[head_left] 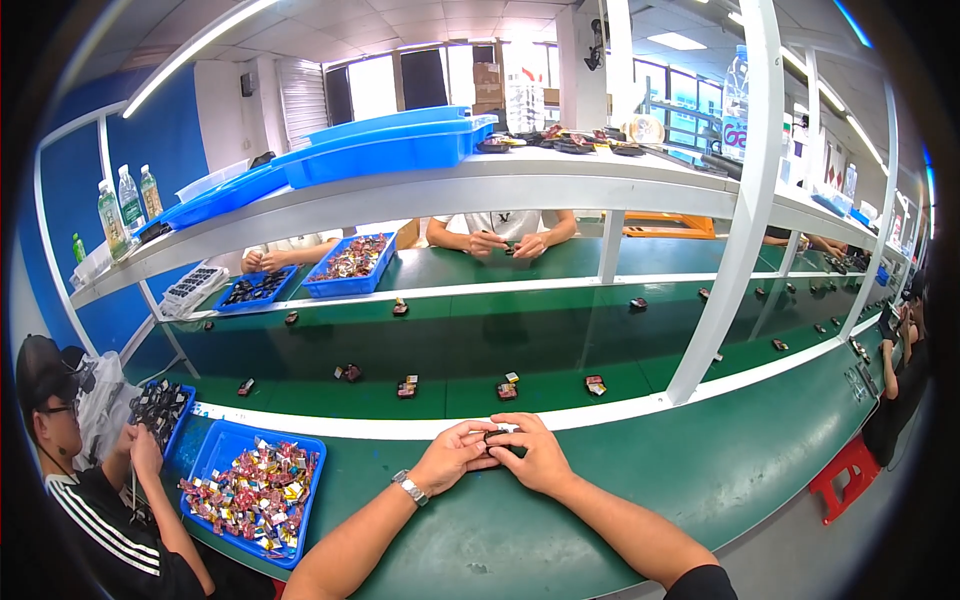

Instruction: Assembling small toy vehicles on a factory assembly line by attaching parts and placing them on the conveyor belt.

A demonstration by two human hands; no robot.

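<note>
Both hands [535,458] hold dark piece [493,437] | white edge [610,416] ahead | bench [640,470] space rightward

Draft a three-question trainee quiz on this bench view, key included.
1. True or false: a silver metal watch is on the person's left wrist.
2. What lies in the blue rectangular plastic tray beside the person's left forearm?
A) clear plastic bottles
B) small red, yellow and white pieces
C) white cardboard boxes
3. What are the person's left hand and right hand both holding?

Key:
1. True.
2. B.
3. A small black object, partly hidden, so its exact kind can't be told.
</note>
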